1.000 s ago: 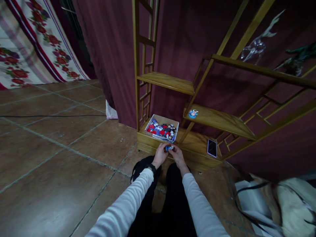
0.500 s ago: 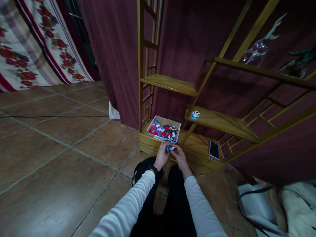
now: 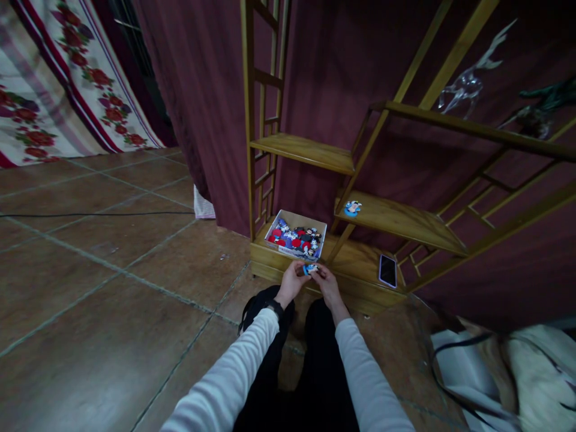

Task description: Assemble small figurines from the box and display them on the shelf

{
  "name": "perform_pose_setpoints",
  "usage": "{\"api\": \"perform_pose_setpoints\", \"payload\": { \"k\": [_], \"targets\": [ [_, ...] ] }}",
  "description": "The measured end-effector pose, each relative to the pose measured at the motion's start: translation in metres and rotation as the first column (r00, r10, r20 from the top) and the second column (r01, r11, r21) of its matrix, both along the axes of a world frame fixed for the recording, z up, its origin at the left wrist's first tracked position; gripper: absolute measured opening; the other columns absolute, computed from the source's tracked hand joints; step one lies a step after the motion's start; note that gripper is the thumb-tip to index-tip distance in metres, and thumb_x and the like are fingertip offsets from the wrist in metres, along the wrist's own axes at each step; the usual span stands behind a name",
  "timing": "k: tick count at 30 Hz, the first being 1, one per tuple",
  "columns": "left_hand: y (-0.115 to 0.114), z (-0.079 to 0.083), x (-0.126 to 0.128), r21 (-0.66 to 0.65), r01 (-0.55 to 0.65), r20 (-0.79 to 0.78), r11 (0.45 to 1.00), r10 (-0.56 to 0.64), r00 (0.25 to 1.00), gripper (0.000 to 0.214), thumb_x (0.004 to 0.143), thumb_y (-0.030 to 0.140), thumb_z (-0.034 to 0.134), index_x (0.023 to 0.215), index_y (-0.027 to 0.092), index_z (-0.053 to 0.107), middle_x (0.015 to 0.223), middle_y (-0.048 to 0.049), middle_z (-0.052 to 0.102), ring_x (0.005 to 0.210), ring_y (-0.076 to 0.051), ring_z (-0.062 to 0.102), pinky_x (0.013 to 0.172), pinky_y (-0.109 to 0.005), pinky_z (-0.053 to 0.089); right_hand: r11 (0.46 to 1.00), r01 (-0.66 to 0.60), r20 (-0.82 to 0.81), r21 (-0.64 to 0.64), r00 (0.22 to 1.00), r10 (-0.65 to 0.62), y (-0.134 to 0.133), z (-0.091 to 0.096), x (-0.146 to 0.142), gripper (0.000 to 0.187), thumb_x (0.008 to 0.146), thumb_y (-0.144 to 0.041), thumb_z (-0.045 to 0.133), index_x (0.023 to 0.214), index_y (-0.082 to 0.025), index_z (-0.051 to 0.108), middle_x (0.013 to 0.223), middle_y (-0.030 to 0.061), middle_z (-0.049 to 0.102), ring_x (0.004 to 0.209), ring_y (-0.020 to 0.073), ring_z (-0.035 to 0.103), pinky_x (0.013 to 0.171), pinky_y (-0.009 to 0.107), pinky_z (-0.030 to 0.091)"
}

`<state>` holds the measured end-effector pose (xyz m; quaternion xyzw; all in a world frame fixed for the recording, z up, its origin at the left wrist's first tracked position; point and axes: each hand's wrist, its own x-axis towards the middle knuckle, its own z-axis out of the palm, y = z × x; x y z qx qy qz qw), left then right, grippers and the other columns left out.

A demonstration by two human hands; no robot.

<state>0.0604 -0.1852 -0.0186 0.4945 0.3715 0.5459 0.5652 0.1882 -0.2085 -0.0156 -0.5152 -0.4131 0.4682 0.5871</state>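
Observation:
Between my two hands is a small blue-and-white figurine, held just in front of the low base of a wooden shelf. My left hand grips it by its blue base side, fingers closed. On the other side, the fingers of my right hand pinch its white part. Right behind my hands stands an open cardboard box full of small figurines in red, blue, black and white. A similar figurine on a blue base stands on the shelf up to the right.
The wooden shelf unit rises in front of a dark red curtain. A phone lies on its bottom board. Higher right are a clear deer ornament and a dark green ornament. Bags lie at lower right; a cable crosses the tiled floor.
The figurine has turned in my hands, so more of its white part shows. The view has shifted slightly, while the box, phone and shelf figurine stay in place.

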Motion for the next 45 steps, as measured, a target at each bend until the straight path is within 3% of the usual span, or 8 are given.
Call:
{"api": "perform_pose_setpoints", "payload": {
  "k": [11, 17, 21, 24, 28, 35, 45],
  "targets": [
    [0.002, 0.001, 0.001, -0.092, 0.046, 0.088, 0.995, -0.038, 0.995, 0.038, 0.049, 0.008, 0.076, 0.080, 0.014, 0.055, 0.079, -0.0019, 0.066, 0.076, -0.015, 0.063, 0.082, -0.034, 0.047, 1.000, 0.004, 0.095, -0.002, 0.995, -0.004, 0.002, -0.003, 0.003, 0.041, 0.061, -0.037, 0.070, 0.098, -0.022, 0.066, 0.093, 0.0025, 0.069, 0.080, 0.0182, 0.061, 0.073, 0.032, 0.049],
    [0.002, 0.003, -0.002, -0.143, 0.083, 0.173, 0.986, -0.058, 0.983, 0.045, 0.052, 0.013, 0.077, 0.092, 0.015, 0.058, 0.085, -0.0032, 0.068, 0.079, -0.015, 0.063, 0.080, -0.032, 0.048, 1.000, 0.014, -0.035, 0.011, 0.999, -0.014, -0.003, 0.004, 0.001, 0.052, 0.062, -0.038, 0.069, 0.112, -0.023, 0.060, 0.098, 0.0042, 0.068, 0.084, 0.0187, 0.061, 0.072, 0.030, 0.047],
    [-0.001, 0.009, -0.007, -0.261, 0.153, 0.228, 0.953, -0.093, 0.969, 0.044, 0.052, 0.016, 0.079, 0.093, 0.014, 0.063, 0.082, -0.0035, 0.069, 0.075, -0.014, 0.063, 0.079, -0.032, 0.049, 0.999, 0.055, -0.077, -0.003, 0.996, -0.055, -0.006, 0.005, 0.000, 0.043, 0.061, -0.037, 0.069, 0.102, -0.022, 0.065, 0.098, 0.0044, 0.068, 0.085, 0.0195, 0.060, 0.072, 0.030, 0.046],
    [-0.001, 0.014, -0.010, -0.318, 0.233, 0.332, 0.919, -0.122, 0.935, 0.043, 0.052, 0.014, 0.080, 0.091, 0.012, 0.065, 0.083, -0.0050, 0.069, 0.077, -0.015, 0.064, 0.084, -0.033, 0.048, 1.000, 0.001, -0.067, 0.013, 0.998, 0.000, -0.006, 0.006, -0.002, 0.037, 0.061, -0.036, 0.068, 0.096, -0.022, 0.068, 0.095, 0.0036, 0.069, 0.085, 0.0196, 0.060, 0.076, 0.032, 0.046],
    [0.001, 0.017, -0.012, -0.333, 0.299, 0.396, 0.894, -0.155, 0.905, 0.037, 0.055, 0.010, 0.079, 0.090, 0.011, 0.067, 0.088, -0.0074, 0.070, 0.082, -0.016, 0.065, 0.091, -0.034, 0.045, 0.998, -0.057, -0.079, 0.035, 0.995, 0.059, -0.006, 0.009, -0.003, 0.037, 0.060, -0.039, 0.070, 0.092, -0.022, 0.069, 0.093, 0.0031, 0.070, 0.084, 0.0199, 0.061, 0.079, 0.034, 0.047],
    [0.002, 0.016, -0.014, -0.328, 0.358, 0.415, 0.874, -0.207, 0.886, 0.035, 0.060, 0.004, 0.074, 0.094, 0.012, 0.066, 0.094, -0.0073, 0.069, 0.086, -0.015, 0.064, 0.095, -0.034, 0.044, 0.997, -0.044, -0.094, 0.062, 0.994, 0.050, -0.006, 0.013, -0.004, 0.036, 0.057, -0.041, 0.072, 0.087, -0.021, 0.069, 0.089, 0.0022, 0.071, 0.084, 0.0204, 0.062, 0.085, 0.037, 0.046],
    [0.003, 0.015, -0.010, -0.339, 0.331, 0.393, 0.881, -0.187, 0.900, 0.026, 0.064, 0.004, 0.071, 0.089, 0.011, 0.065, 0.088, -0.0066, 0.069, 0.085, -0.013, 0.064, 0.097, -0.033, 0.042, 0.997, 0.017, -0.102, 0.080, 0.995, -0.008, -0.008, 0.020, -0.006, 0.035, 0.057, -0.037, 0.072, 0.088, -0.022, 0.069, 0.084, 0.0008, 0.070, 0.079, 0.0187, 0.061, 0.079, 0.034, 0.048]
  ]
}}
